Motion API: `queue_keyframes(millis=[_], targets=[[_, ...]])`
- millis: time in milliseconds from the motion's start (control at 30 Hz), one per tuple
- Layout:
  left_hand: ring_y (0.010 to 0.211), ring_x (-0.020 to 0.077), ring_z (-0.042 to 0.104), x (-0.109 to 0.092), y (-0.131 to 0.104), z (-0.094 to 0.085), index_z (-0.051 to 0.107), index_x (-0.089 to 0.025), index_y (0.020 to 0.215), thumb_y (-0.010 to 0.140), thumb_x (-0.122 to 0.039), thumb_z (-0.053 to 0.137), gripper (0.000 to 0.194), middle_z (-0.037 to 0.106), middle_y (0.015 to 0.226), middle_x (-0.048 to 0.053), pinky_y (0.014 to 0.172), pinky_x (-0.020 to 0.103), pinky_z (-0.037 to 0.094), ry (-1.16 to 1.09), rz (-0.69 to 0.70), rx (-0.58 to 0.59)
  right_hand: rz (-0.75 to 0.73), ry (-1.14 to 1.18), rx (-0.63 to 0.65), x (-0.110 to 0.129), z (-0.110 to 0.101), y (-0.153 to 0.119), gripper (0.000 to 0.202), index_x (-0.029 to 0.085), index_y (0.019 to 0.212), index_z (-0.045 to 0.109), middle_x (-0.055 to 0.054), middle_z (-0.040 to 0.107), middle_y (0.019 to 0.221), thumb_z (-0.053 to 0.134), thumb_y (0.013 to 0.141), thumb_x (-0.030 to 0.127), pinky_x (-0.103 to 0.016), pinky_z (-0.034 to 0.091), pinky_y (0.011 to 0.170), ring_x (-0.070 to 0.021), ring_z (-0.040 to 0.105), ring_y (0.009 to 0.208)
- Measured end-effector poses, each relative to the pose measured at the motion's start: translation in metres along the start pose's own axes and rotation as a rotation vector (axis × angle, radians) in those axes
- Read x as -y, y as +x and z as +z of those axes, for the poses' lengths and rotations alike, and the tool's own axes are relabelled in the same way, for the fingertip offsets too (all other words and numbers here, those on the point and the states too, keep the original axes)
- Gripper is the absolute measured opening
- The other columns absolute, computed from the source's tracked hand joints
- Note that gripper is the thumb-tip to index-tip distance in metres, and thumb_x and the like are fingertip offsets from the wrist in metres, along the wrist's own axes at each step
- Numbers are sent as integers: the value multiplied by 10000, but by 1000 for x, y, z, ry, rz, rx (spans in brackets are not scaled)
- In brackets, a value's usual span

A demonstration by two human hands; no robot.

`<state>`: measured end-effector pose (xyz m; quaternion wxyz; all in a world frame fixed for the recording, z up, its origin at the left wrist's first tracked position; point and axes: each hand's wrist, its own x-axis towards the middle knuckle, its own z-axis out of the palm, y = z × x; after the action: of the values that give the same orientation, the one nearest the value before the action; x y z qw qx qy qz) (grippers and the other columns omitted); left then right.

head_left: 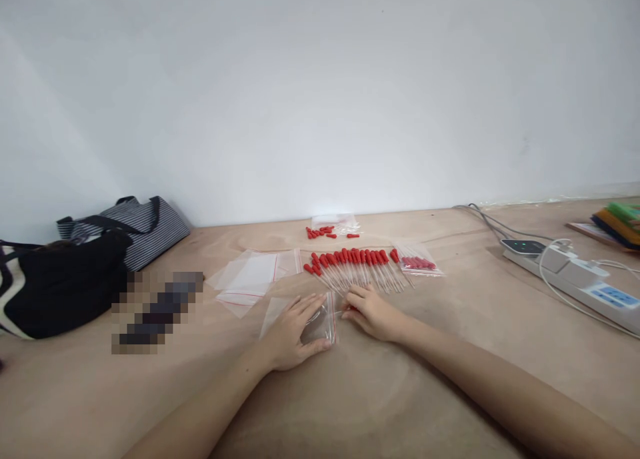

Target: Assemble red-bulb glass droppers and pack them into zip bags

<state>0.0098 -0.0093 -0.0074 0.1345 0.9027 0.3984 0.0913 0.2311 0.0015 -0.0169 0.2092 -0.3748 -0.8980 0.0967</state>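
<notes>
My left hand (295,332) lies spread over a clear zip-lock bag (326,326), fingers at its upper edge and thumb at its lower one. The bag's red-lined mouth faces right. Close to that mouth, my right hand (373,312) is closed around a dropper with a red rubber bulb (354,308); the bulb shows between the fingers, and a thin clear stem points left to the bag. How far the stem reaches inside is hard to see. Just beyond my hands, many red-bulbed droppers (357,256) are fanned out in a row, stems toward me.
Flat zip-lock bags (250,272) overlap at the left. A filled bag of droppers (419,260) lies right of the row. Loose red bulbs (320,232) and another bag (334,222) sit near the wall. A power strip (575,282) with cables stands right; a striped bag (155,232) and black bag (70,282) left.
</notes>
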Motion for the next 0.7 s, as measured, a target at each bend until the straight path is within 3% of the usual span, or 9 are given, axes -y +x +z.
queue_keyframes(millis=[167,333,533,700], targets=[[1238,267,312,-4,2,1,326,-166,1295,751,-526,495,674,387,1333,103,1026,464,237,52,38,-66,-33,307,-21,4,-1,-3,197,187,972,516,-61,505,961,533,787,253,-274,395,739,-150,500,870],[1119,289,430,-3,-6,-9,529,-196,1133,717,-587,494,571,512,1193,113,982,504,251,174,38,-143,95,185,-9,-11,-12,-22,367,210,928,566,-41,544,915,673,641,413,-368,330,809,-207,475,907],[1228,257,331,11,-21,-20,411,-276,1252,819,-496,414,485,406,1325,59,1010,489,221,99,-12,32,130,230,-39,-10,-6,-23,142,208,796,613,-23,582,818,577,756,339,-339,320,771,-163,490,810],[1254,258,293,4,-16,-14,411,-243,1256,823,-447,433,480,368,1350,76,1013,506,213,1,-58,55,198,285,-130,-2,3,-12,159,239,800,661,-7,570,700,591,742,370,-328,330,734,-154,492,737]])
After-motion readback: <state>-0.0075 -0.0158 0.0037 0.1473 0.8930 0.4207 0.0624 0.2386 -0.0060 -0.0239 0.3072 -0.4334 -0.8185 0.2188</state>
